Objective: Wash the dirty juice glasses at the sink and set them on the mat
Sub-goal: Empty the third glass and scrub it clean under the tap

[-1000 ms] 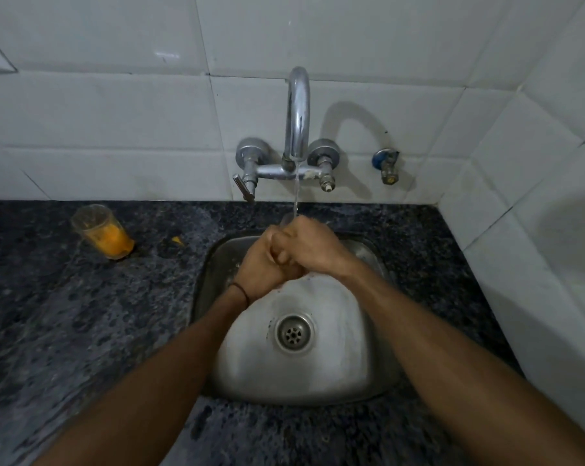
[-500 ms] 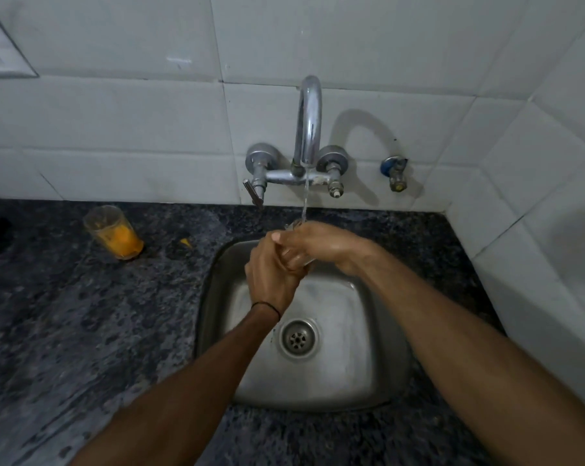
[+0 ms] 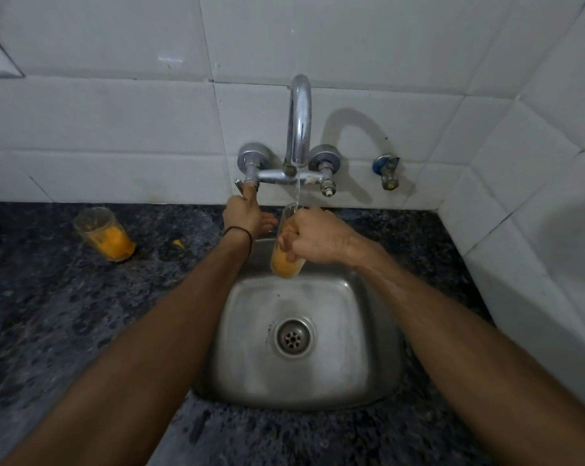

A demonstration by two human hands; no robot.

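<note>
Countertop (image 3: 66, 314): dark speckled stone ran across the whole width, round the sink.
Standing glass (image 3: 104, 235): stood on the countertop at far left, well apart from the sink. Its base was down and its mouth up, the long axis upright though it seemed to lean in the wide lens. Orange residue filled its lower part.
Orange scrap (image 3: 177, 243): a small bit lay on the stone between the standing glass and the left forearm.
Left hand (image 3: 245, 213): reached up to the tap lever (image 3: 239, 186) at the faucet's left side. One straight finger touched the lever, the thumb was spread toward the right, and the hand enclosed nothing. A black band (image 3: 239, 232) circled the wrist.
Faucet (image 3: 299, 119): chrome and wall-mounted, with its curved spout coming down over the back of the sink.
Water (image 3: 297, 190): a thin stream fell from the spout into the held glass.
Held glass (image 3: 284, 260): was over the sink's back edge, directly under the spout. Its long axis was near vertical, only slightly tilted, with the mouth pointing up at the stream and the base down toward the basin. Its lower part was orange.
Right hand (image 3: 318, 238): fingers were curled round the middle of the held glass, gripping it from the right.
Sink (image 3: 351, 331): a steel basin, with the drain (image 3: 294, 338) at its middle.
Valve (image 3: 386, 171): small and blue-handled, on the tiled wall (image 3: 418, 62) right of the faucet.
</note>
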